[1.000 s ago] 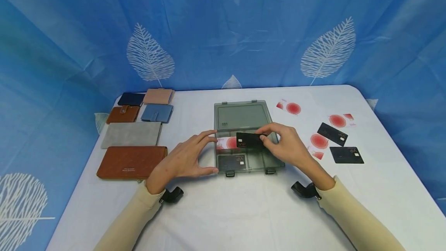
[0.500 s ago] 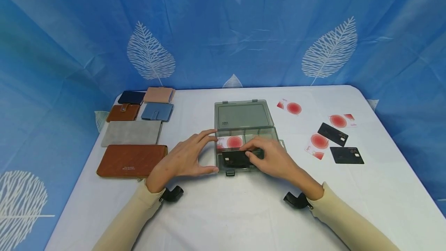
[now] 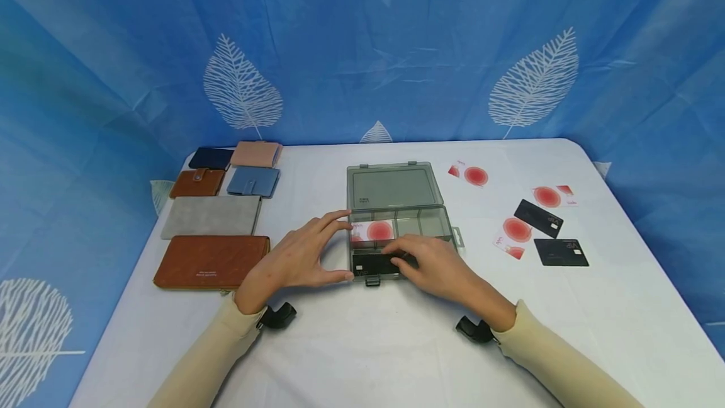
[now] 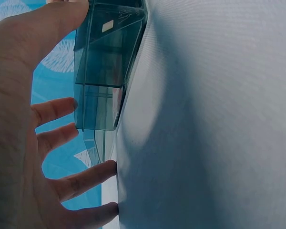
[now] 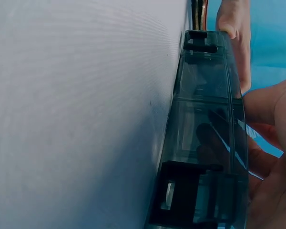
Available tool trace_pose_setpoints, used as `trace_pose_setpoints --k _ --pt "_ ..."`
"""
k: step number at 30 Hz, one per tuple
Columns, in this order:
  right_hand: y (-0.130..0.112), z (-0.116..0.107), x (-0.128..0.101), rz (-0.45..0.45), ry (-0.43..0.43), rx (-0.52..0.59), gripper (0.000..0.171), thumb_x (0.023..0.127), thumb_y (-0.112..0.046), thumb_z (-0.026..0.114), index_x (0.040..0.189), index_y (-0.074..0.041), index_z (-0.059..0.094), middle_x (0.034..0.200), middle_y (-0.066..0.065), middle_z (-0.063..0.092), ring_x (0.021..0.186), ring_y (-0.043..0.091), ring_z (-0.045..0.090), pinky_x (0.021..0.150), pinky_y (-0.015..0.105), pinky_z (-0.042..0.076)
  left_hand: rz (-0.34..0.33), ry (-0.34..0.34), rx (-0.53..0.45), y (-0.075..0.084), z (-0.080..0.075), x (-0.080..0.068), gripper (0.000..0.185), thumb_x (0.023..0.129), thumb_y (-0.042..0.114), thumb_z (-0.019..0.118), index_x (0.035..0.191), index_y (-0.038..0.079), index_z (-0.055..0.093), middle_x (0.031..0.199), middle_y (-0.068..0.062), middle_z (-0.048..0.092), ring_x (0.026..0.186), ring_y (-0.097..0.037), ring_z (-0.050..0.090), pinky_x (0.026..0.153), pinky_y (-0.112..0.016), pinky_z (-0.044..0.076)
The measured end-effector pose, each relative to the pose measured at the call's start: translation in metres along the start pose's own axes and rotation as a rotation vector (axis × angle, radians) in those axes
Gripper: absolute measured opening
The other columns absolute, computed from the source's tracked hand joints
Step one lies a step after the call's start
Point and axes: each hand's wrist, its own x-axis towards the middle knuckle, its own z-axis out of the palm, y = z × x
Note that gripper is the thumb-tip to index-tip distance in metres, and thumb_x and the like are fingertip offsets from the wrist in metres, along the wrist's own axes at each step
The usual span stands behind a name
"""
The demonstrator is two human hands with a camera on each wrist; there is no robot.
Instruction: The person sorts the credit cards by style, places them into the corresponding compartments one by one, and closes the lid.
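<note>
The box point(image 3: 396, 206) is smoky translucent plastic, the tablecloth point(image 3: 362, 345) matt white cloth, the cards point(image 3: 561, 252) glossy.

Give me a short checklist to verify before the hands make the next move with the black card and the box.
1. Box lid fully open and lying flat behind the box: ok.
2. Left hand steadies the box at its left side, thumb at the front corner: ok.
3. Right hand rests its fingers on the black card in the front left compartment: ok.
4. Black card lies fully flat in that compartment: cannot tell, fingers cover part of it.
5. Back left compartment holds a white card with a red circle: ok.
6. Other cards wait on the table to the right, apart from the box: ok.
</note>
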Motion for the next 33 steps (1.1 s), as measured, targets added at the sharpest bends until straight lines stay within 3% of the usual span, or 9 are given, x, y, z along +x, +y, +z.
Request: trace_pose_setpoints --k 5,8,20,33 --pt "-0.002 0.0004 -0.0016 -0.05 0.021 -0.069 0.024 0.097 -0.018 0.082 0.121 -0.02 0.081 0.112 -0.003 0.071 0.077 0.01 0.066 0.064 0.028 0.052 -0.006 -0.004 0.005 0.0012 -0.0009 -0.0007 0.092 0.085 0.071 0.08 0.156 0.02 0.052 0.174 0.0 0.032 0.142 -0.034 0.055 0.093 -0.06 0.058" --pt "-0.0023 0.0004 -0.0021 -0.092 0.029 -0.103 0.024 0.098 -0.02 0.081 0.123 -0.02 0.082 0.112 -0.001 0.068 0.072 0.008 0.062 0.062 0.025 0.05 -0.009 -0.003 0.007 0.0015 -0.0011 -0.0007 0.093 0.085 0.071 0.08 0.156 0.019 0.052 0.174 -0.001 0.033 0.142 -0.034 0.054 0.093 -0.061 0.058" --pt "-0.0036 -0.0012 -0.0021 -0.091 0.014 -0.104 0.025 0.1 -0.03 0.079 0.122 -0.018 0.082 0.119 -0.001 0.077 0.093 0.016 0.078 0.077 0.039 0.062 -0.014 0.004 0.002 0.001 -0.0001 -0.002 0.092 0.084 0.07 0.081 0.156 0.019 0.053 0.174 -0.002 0.033 0.143 -0.034 0.054 0.094 -0.061 0.058" --pt "-0.0067 -0.0007 -0.0058 -0.05 -0.069 -0.178 0.035 0.104 -0.048 0.07 0.124 -0.021 0.082 0.119 0.0 0.08 0.108 0.021 0.077 0.08 0.042 0.063 0.0 0.005 0.001 0.0 0.0019 -0.0001 0.091 0.085 0.069 0.081 0.156 0.019 0.052 0.174 -0.002 0.033 0.145 -0.034 0.052 0.095 -0.061 0.058"
